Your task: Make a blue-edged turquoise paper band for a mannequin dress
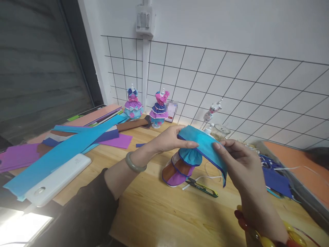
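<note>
A curved strip of blue fabric [203,144] with a dark purple edge is held up over the wooden table [159,212]. My left hand [169,139] pinches its left end, thumb on top. My right hand [241,168] pinches its right part, fingers closed on the cloth. Just below the strip stands a small dress form [180,168] with blue, brown and purple ruffled layers. A pair of green-handled snips [203,187] lies on the table next to it.
Two finished miniature dresses [133,104] [159,109] and a bare mannequin [212,111] stand by the grid wall. Blue, purple and brown felt sheets [77,140] and a white power bank [58,178] lie left. A glass [220,132] and a tray of scraps [277,171] sit right.
</note>
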A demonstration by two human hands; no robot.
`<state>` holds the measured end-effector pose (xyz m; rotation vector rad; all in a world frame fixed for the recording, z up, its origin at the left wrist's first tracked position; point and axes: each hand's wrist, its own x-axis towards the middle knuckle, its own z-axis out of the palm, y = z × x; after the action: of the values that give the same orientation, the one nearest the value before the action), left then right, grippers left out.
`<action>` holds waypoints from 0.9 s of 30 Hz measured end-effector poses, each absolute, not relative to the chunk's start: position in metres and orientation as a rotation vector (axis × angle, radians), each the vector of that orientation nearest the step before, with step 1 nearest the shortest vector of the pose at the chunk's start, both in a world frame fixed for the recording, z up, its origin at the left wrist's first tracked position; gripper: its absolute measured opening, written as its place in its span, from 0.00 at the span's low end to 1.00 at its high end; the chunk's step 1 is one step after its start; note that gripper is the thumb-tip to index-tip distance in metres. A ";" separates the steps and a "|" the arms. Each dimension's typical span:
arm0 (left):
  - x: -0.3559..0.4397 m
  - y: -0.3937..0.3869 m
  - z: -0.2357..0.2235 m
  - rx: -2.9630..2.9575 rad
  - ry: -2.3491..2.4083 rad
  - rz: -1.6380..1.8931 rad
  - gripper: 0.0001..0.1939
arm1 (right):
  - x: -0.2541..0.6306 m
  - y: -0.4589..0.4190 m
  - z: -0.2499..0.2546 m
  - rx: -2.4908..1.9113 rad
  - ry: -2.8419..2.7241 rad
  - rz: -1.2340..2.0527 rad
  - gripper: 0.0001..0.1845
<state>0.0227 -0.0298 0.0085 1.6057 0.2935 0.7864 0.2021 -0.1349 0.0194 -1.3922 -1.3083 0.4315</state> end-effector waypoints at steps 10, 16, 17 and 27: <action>0.024 -0.024 0.002 1.699 0.285 0.901 0.24 | 0.202 -0.133 0.017 -1.399 -1.342 0.433 0.14; 0.026 -0.015 -0.004 1.754 0.359 1.028 0.21 | 0.203 -0.133 0.014 -1.381 -1.396 0.500 0.13; 0.025 -0.013 -0.004 1.750 0.360 1.035 0.21 | 0.203 -0.133 0.014 -1.385 -1.395 0.490 0.13; 0.027 0.018 -0.021 1.505 0.389 1.247 0.24 | 0.204 -0.138 0.017 -1.375 -1.265 0.340 0.12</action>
<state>0.0271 0.0178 -0.0209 1.5053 0.3885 1.2466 0.2045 -0.1378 0.0170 -1.3747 -1.2651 0.3399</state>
